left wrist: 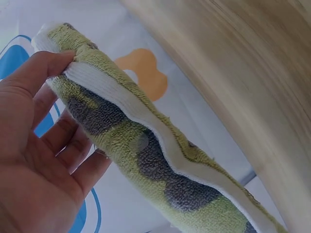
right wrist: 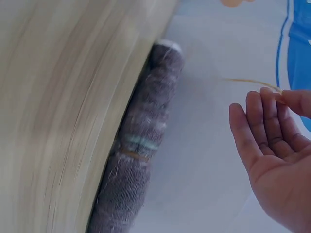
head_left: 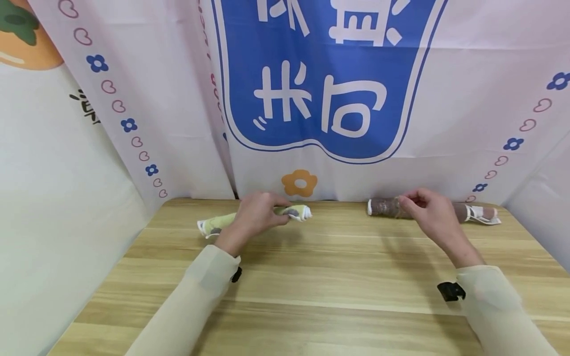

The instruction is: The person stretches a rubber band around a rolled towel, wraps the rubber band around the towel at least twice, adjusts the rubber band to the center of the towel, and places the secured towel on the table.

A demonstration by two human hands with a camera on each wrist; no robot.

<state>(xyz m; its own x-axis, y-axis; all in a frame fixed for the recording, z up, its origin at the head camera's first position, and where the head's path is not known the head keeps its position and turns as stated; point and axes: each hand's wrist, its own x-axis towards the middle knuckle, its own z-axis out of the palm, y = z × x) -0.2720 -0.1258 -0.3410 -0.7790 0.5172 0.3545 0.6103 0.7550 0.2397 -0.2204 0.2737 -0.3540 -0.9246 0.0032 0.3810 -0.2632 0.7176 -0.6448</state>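
A rolled yellow-green towel (left wrist: 146, 145) with grey patches and a white edge is in my left hand (head_left: 256, 212). Thumb and fingers pinch it near its right end, and the left wrist view shows the white hem running along the roll. At the back right of the table lies a rolled brown towel (head_left: 383, 207) with a tan band (right wrist: 133, 154) round it. My right hand (head_left: 429, 210) is in front of that roll. In the right wrist view its thumb and fingertips pinch a thin yellowish rubber band (right wrist: 250, 80), apart from the roll.
The wood-grain table (head_left: 311, 296) ends at the back against a hanging white cloth (head_left: 262, 173) printed with a blue sign and flowers. Pale cloth walls (head_left: 58, 207) stand on the left and right sides. A black strap piece (head_left: 451, 291) shows by the right sleeve.
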